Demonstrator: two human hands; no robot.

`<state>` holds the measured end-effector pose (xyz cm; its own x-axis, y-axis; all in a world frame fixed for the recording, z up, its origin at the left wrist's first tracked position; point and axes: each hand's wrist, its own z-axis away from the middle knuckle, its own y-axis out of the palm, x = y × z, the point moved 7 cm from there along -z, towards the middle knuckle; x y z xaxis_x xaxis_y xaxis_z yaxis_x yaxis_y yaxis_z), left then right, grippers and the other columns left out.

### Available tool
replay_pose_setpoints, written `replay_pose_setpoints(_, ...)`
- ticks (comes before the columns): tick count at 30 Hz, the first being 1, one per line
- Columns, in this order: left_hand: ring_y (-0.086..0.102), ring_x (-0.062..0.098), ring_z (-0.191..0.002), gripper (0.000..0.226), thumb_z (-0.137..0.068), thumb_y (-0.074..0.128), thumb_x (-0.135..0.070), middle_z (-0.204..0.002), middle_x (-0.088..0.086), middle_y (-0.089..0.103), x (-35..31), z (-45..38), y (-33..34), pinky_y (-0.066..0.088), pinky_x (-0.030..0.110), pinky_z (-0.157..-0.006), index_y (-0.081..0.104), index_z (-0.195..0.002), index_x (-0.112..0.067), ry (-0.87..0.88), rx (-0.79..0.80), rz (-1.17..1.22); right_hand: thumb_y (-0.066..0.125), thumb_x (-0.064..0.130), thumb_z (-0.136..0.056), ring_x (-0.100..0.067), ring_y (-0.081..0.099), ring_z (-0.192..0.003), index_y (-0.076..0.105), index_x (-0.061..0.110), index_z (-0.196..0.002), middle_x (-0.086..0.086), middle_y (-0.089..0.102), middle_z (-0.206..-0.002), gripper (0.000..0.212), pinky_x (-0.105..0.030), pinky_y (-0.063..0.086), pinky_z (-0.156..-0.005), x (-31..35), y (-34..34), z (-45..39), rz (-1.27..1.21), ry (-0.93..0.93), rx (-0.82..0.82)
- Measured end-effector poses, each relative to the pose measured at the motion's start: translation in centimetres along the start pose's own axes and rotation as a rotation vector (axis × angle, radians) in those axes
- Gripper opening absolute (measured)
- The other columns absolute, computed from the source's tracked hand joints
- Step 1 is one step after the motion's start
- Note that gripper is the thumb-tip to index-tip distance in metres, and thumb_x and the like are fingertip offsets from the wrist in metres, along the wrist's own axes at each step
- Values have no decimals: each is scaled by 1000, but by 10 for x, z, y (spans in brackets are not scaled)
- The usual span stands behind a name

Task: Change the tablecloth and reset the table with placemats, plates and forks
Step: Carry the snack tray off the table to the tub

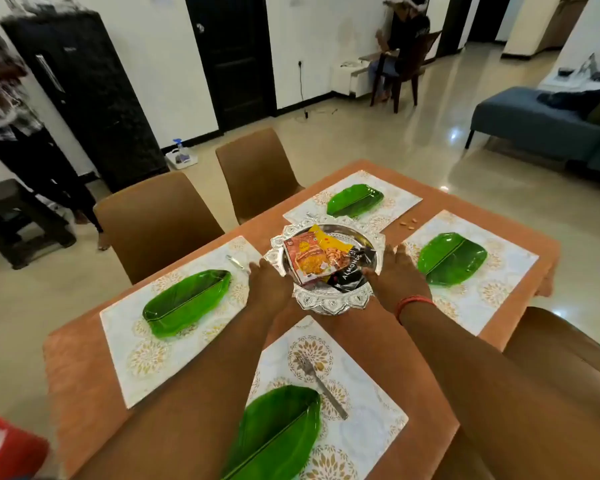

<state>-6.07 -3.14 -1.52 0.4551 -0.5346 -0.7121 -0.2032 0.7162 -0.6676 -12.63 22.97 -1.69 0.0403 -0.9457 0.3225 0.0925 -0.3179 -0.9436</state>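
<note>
Around the one silver tray (329,303) at the table's middle sit four white placemats, one nearest the camera (368,403), one to its left (132,341), one to its right (499,285) and one beyond it (395,199), and four green leaf plates, one on each: near (278,431), left (187,303), right (452,258), far (355,200). Forks, two clear: one on the near mat (321,384), one left of the tray (235,262). Inside the tray, at least two snack packets, orange (312,258) and black (352,271), with two hands on its rim, left (269,282) and right (395,275), and two brown chairs left of it, nearer (153,220) and farther (257,168).

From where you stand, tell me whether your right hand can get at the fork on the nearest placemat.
Probably yes: the right hand is on the silver tray, and the fork lies uncovered beside the green plate, below that forearm.
</note>
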Motion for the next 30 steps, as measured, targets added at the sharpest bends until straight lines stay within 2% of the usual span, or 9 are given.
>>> replay_pose_setpoints(2, 62, 24, -87, 12, -94, 60, -17, -107, 14, 66, -2, 0, 2, 44, 14, -58, 63, -98, -6, -31, 18, 150, 45, 43, -101, -35, 21, -148, 9, 5, -156, -19, 9, -163, 76, -47, 30, -116, -11, 13, -9, -147, 105, 77)
replay_pose_setpoints(4, 52, 17, -60, 28, -91, 60, -4, -69, 7, 57, 9, -10, 10, 32, 12, -38, 54, -65, -13, -81, 25, 183, 54, 27, -98, -39, 42, -134, 25, -2, -147, -25, 36, -150, 64, -42, 41, -101, -19, 22, -15, -273, 181, 96)
replay_pose_setpoints(6, 58, 23, -60, 28, -84, 62, 2, -64, 10, 52, 12, -9, 8, 48, 22, -44, 50, -64, -13, -147, 5, 260, 58, 18, -94, -40, 53, -119, 41, -2, -131, -26, 53, -131, 46, -39, 44, -87, -24, 26, -19, -358, 228, 54)
replay_pose_setpoints(8, 67, 35, -72, 17, -77, 63, 0, -74, 16, 58, 25, -19, 12, 58, 38, -57, 51, -75, -12, -203, -20, 350, 60, 14, -91, -40, 52, -118, 46, -3, -127, -26, 54, -130, 42, -38, 43, -87, -25, 25, -20, -390, 235, 26)
replay_pose_setpoints(15, 64, 21, -53, 17, -90, 51, 7, -65, 8, 60, 20, -4, 18, 42, 19, -41, 64, -87, -3, -210, -33, 619, 64, 7, -88, -36, 42, -134, 38, 0, -145, -20, 45, -147, 63, -36, 37, -104, -26, 20, -18, -542, 220, -12)
replay_pose_setpoints(19, 61, 16, -53, 26, -91, 48, 15, -80, 19, 63, 23, 5, 4, 48, 25, -44, 61, -85, -7, -243, -55, 673, 64, 8, -90, -33, 38, -139, 32, 5, -151, -17, 41, -151, 69, -36, 32, -111, -11, 11, -12, -579, 185, -27)
replay_pose_setpoints(22, 55, 18, -68, 35, -90, 50, 18, -92, 12, 59, 34, 9, -28, 59, 40, -68, 47, -85, -16, -280, -117, 705, 65, 12, -91, -29, 32, -144, 28, 6, -153, -13, 34, -157, 72, -35, 27, -116, 20, 4, -7, -590, 124, -22)
replay_pose_setpoints(27, 57, 23, -70, 27, -87, 51, 14, -91, 14, 61, 70, 25, -112, 57, 38, -60, 51, -93, -12, -281, -214, 718, 67, 14, -91, -30, 33, -143, 26, 8, -154, -14, 35, -156, 76, -40, 30, -117, 103, 0, 8, -610, 23, 28)
replay_pose_setpoints(30, 57, 27, -65, 21, -86, 53, 9, -84, 16, 65, 115, 53, -180, 58, 47, -71, 56, -88, -12, -262, -333, 742, 68, 9, -87, -30, 41, -138, 37, 9, -149, -13, 43, -150, 69, -40, 34, -114, 183, 1, 37, -612, -119, 70)
